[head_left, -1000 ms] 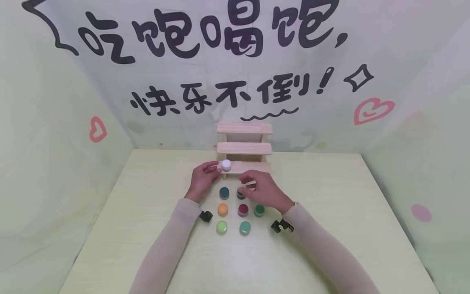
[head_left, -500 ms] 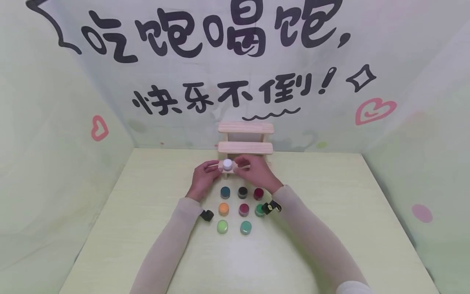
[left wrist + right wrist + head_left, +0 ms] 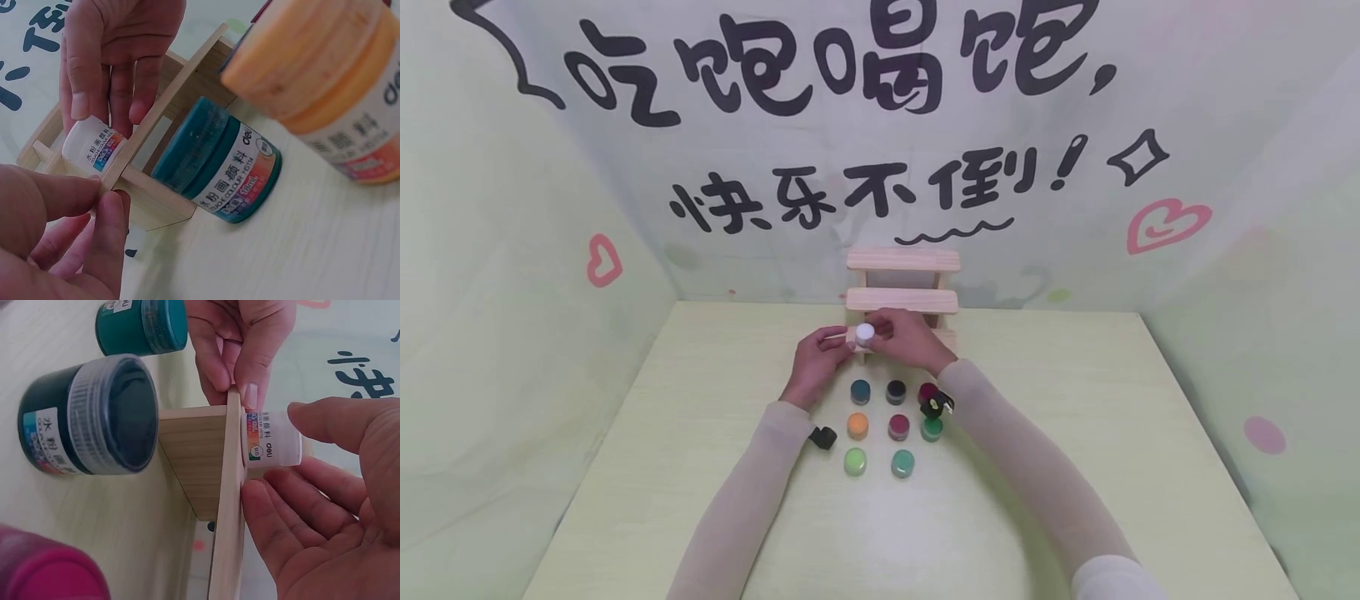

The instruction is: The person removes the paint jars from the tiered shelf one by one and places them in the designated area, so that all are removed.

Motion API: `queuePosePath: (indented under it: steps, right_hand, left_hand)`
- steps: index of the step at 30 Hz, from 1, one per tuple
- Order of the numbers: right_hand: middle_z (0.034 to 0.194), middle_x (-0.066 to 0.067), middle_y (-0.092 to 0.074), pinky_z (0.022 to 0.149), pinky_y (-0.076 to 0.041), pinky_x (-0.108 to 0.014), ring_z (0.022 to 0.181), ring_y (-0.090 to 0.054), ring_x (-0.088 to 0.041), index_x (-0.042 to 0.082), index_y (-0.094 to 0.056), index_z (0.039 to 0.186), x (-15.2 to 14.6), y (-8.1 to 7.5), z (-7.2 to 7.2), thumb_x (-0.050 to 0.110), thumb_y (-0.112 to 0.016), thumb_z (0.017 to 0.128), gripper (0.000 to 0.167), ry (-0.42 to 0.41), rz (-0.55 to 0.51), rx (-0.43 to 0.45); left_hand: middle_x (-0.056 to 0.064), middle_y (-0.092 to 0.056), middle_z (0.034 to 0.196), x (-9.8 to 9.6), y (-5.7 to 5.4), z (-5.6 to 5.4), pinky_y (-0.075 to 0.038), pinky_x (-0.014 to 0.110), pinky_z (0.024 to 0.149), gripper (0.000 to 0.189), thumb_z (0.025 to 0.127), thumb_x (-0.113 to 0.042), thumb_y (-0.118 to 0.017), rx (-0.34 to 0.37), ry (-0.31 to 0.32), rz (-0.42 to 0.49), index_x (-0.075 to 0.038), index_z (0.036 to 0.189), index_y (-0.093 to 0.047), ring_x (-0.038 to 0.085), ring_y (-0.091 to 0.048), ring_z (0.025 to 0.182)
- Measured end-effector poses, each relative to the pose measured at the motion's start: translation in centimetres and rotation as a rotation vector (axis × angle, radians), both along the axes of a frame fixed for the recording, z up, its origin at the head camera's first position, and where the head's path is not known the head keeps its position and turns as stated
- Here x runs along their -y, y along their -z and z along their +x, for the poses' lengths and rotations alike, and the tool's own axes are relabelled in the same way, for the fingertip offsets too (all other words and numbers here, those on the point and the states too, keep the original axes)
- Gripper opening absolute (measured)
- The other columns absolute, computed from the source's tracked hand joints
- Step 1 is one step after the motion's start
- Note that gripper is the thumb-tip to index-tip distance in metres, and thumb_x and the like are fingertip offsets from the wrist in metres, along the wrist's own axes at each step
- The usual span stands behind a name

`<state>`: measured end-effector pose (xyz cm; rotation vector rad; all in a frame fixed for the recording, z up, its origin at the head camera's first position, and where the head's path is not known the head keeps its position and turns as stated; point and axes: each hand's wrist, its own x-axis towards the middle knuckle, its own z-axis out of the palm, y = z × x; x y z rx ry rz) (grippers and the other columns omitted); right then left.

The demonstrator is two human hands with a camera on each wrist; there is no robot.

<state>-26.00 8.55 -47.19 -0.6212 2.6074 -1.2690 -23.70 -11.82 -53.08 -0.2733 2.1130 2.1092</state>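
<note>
A small white paint jar (image 3: 865,335) stands at the left end of the lowest step of a pale wooden three-step shelf (image 3: 902,300). My right hand (image 3: 907,337) holds this jar, its thumb at the lid and its fingers along the far side and base. At the same end of the step, my left hand (image 3: 815,367) pinches the board between thumb and index finger. The right wrist view shows the white jar (image 3: 272,440) with its base against the board and the left fingertips close beside it.
In front of the shelf, several paint jars stand in rows: blue (image 3: 861,392), black (image 3: 896,392), orange (image 3: 857,426), crimson (image 3: 898,427), green (image 3: 932,429), light green (image 3: 855,462) and teal (image 3: 902,463). A dark red jar (image 3: 927,391) sits partly behind the right wrist camera.
My right hand has left the dark red jar in the back row, moved up and left to the shelf, and taken hold of the white jar. My left hand has stayed at the step's end.
</note>
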Motion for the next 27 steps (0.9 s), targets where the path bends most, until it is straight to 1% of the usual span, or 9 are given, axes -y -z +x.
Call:
queuePosePath:
  steps: [4,7,10,16,21,24,27]
  right_hand:
    - [0.123,-0.004,-0.071,0.101,-0.056,-0.039,0.113,-0.067,-0.020,0.008,-0.065,0.132,0.3,0.2,-0.2,0.021,-0.077,0.090,0.046,-0.022,0.027,-0.021]
    - [0.122,-0.004,-0.070,0.100,-0.056,-0.038,0.112,-0.067,-0.019,0.010,-0.067,0.129,0.5,0.4,-0.3,0.020,-0.077,0.090,0.041,-0.028,0.044,-0.045]
    - [0.121,-0.003,-0.070,0.099,-0.057,-0.037,0.110,-0.066,-0.018,0.013,-0.069,0.125,0.6,0.6,-0.3,0.019,-0.078,0.090,0.037,-0.019,0.048,-0.061]
    - [0.119,0.002,-0.069,0.100,-0.057,-0.037,0.111,-0.066,-0.017,0.018,-0.070,0.121,0.2,0.8,-0.2,0.023,-0.080,0.089,0.034,0.002,0.031,-0.041]
    - [0.114,0.003,-0.071,0.098,-0.058,-0.036,0.109,-0.068,-0.016,0.019,-0.070,0.117,-0.5,0.7,0.3,0.022,-0.079,0.089,0.030,0.001,-0.019,-0.020]
    - [0.115,0.003,-0.070,0.098,-0.058,-0.036,0.110,-0.067,-0.016,0.019,-0.069,0.118,-0.8,0.6,0.7,0.021,-0.078,0.089,0.030,0.001,-0.031,-0.016]
    - [0.116,0.003,-0.070,0.098,-0.058,-0.036,0.111,-0.067,-0.016,0.019,-0.068,0.120,-1.1,0.4,1.3,0.021,-0.078,0.090,0.032,0.021,-0.029,-0.014]
  left_hand:
    - [0.015,-0.070,0.125,0.0,-0.1,0.0,-0.059,0.029,0.094,0.043,0.092,-0.017,-0.076,0.000,0.000,-0.013,-0.013,0.133,-0.064,0.016,-0.071,0.104]
    - [0.015,-0.071,0.123,0.0,-0.1,0.0,-0.060,0.028,0.091,0.041,0.091,-0.016,-0.077,-0.003,-0.006,-0.016,-0.014,0.130,-0.065,0.016,-0.072,0.102]
    - [0.014,-0.071,0.121,0.0,-0.1,0.1,-0.061,0.026,0.089,0.039,0.090,-0.015,-0.077,-0.010,-0.011,-0.013,-0.014,0.128,-0.066,0.017,-0.071,0.103]
    - [0.014,-0.071,0.119,-0.1,-0.3,0.1,-0.061,0.025,0.087,0.038,0.090,-0.013,-0.077,-0.012,-0.017,-0.014,-0.013,0.126,-0.066,0.018,-0.070,0.104]
    - [0.014,-0.071,0.120,-0.1,-0.2,-0.1,-0.061,0.026,0.088,0.039,0.090,-0.014,-0.077,0.001,-0.010,-0.003,-0.012,0.127,-0.065,0.019,-0.069,0.106]
    - [0.014,-0.070,0.122,-0.1,-0.2,-0.2,-0.061,0.026,0.089,0.039,0.091,-0.015,-0.077,0.014,-0.006,-0.003,-0.012,0.128,-0.065,0.019,-0.069,0.107]
    - [0.014,-0.070,0.122,0.0,-0.2,-0.2,-0.061,0.026,0.089,0.040,0.091,-0.015,-0.077,0.017,-0.005,-0.003,-0.012,0.128,-0.065,0.019,-0.068,0.108]
